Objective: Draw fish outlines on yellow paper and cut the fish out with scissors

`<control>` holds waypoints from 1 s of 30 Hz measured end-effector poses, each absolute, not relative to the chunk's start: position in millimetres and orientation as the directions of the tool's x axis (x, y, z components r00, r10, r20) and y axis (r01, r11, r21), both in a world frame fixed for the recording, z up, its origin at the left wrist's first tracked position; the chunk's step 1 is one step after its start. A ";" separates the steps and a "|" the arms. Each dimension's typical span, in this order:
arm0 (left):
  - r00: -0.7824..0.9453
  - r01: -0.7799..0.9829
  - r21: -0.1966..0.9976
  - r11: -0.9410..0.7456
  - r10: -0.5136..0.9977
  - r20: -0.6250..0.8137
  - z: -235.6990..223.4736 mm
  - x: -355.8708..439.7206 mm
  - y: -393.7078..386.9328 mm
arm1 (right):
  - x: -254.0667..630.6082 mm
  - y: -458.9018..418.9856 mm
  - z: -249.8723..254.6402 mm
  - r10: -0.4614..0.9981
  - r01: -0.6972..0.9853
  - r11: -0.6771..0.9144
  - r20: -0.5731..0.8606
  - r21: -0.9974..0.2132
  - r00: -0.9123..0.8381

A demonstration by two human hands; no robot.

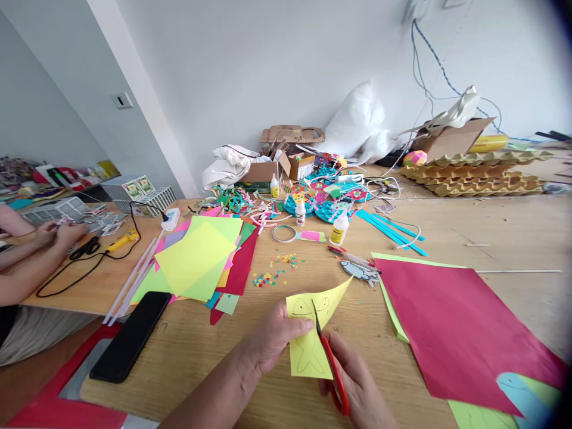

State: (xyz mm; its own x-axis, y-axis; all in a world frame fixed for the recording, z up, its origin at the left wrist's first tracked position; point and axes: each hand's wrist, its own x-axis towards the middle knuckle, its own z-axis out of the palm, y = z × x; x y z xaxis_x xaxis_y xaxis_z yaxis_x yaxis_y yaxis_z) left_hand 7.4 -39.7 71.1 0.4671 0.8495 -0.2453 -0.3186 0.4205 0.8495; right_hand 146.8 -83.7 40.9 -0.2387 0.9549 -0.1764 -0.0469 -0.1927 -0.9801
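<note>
We pinch yellow paper (308,357) bearing fish-like outlines (302,307) in our left hand (277,335), our right hand (354,364) gripping red-handled scissors (333,363) across it.

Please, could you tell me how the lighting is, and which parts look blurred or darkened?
Head view, middle: lighting looks soft and fairly even; the yellow paper and the scissors look reasonably sharp. Head view, right side: the upper corner is dark, and the blue paper looks blurred.

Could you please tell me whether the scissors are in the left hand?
No: the right hand holds the red-handled scissors; the left hand holds the yellow paper.
</note>
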 end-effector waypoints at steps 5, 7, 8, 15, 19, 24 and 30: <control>0.468 -0.285 0.850 0.443 0.838 -0.280 69.7 12.6 -43.3 | 151.5 -85.3 46.4 0.960 -0.033 -0.197 -0.186 -0.980 -0.207; 0.475 -0.271 0.862 0.428 0.838 -0.267 70.3 14.1 -44.1 | 152.7 -86.2 45.5 0.961 -0.035 -0.196 -0.185 -0.980 -0.204; 0.483 -0.267 0.868 0.419 0.837 -0.256 70.5 14.6 -44.3 | 153.0 -86.8 44.3 0.962 -0.037 -0.193 -0.182 -0.980 -0.202; 0.454 -0.271 0.845 0.461 0.835 -0.310 65.9 15.2 -44.4 | 152.2 -87.4 37.3 0.966 -0.052 -0.202 -0.191 -0.978 -0.174; 0.489 -0.245 0.833 0.496 0.805 -0.336 61.8 13.8 -44.7 | 158.6 -82.0 37.1 0.969 -0.039 -0.176 -0.166 -0.984 -0.184; 0.406 0.119 0.946 0.302 0.855 -0.324 51.8 9.7 -38.2 | 178.1 -74.7 33.7 0.976 0.034 -0.138 -0.142 -0.990 -0.163; 0.431 0.516 0.851 -0.096 0.888 -0.161 37.0 7.3 -32.0 | 194.7 -71.8 28.6 0.979 0.096 -0.151 -0.163 -0.984 -0.127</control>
